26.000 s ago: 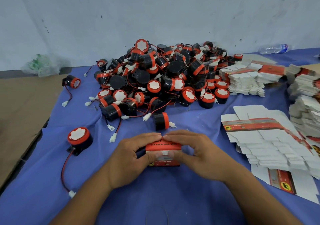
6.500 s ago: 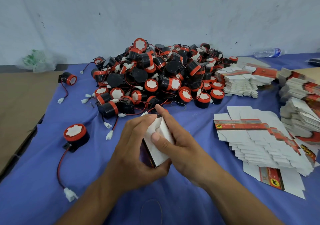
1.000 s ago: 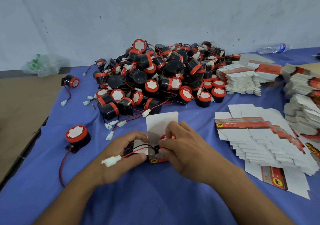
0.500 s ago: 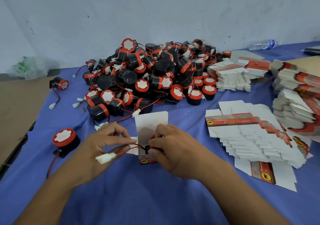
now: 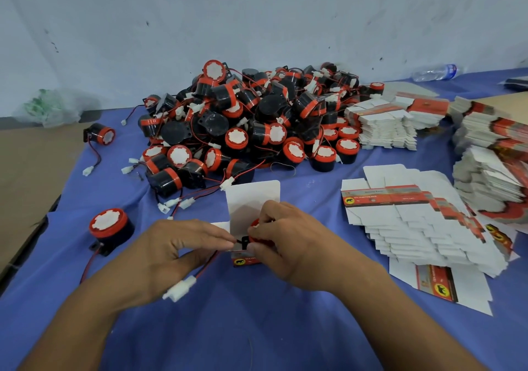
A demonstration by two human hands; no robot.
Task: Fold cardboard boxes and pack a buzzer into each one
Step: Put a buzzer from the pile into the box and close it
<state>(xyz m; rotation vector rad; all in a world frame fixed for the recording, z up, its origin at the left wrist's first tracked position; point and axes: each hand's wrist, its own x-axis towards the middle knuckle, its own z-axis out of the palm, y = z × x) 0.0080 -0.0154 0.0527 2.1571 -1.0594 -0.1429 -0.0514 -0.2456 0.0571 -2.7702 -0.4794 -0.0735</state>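
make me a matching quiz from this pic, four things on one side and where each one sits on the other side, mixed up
Things:
1 water bottle
2 plastic bag
3 white connector
4 open box flap

Places:
A far left, at the back
B on its wire, by the left hand
C upright, beyond the right hand
D far right, at the back

Pairs: 1-D, 2-A, 3-B, 4-C
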